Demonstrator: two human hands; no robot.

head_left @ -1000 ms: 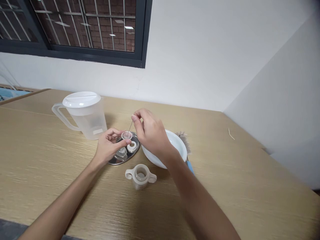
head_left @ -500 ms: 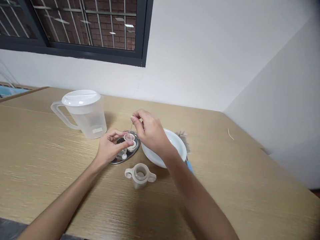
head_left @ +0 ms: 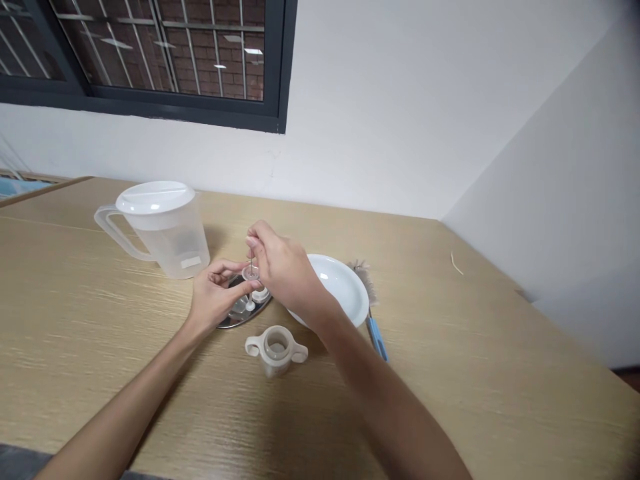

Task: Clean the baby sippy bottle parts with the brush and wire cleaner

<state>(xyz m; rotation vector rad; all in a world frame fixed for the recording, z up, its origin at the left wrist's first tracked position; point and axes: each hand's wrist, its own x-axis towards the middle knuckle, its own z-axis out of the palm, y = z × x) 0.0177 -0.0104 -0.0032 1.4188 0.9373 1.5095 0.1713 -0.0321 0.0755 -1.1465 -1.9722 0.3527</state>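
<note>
My left hand [head_left: 215, 297] pinches a small clear round silicone disc [head_left: 251, 273] above a steel plate [head_left: 235, 319]. My right hand [head_left: 280, 267] pinches a thin pin-like tool [head_left: 250, 258] upright, its tip at the disc's middle. Small white bottle parts [head_left: 259, 295] lie on the steel plate under the hands. A beige two-handled bottle collar [head_left: 275, 347] stands on the wooden table [head_left: 450, 373] just in front of them.
A lidded clear plastic jug [head_left: 163, 228] stands to the left at the back. A white bowl [head_left: 336, 283] sits right of the steel plate, with a blue-handled bottle brush [head_left: 373, 313] beside it. White walls close off the back and right.
The pin has gone lower toward the disc and my right hand has dropped closer to my left. The view has shifted slightly, so everything sits a little further left.
</note>
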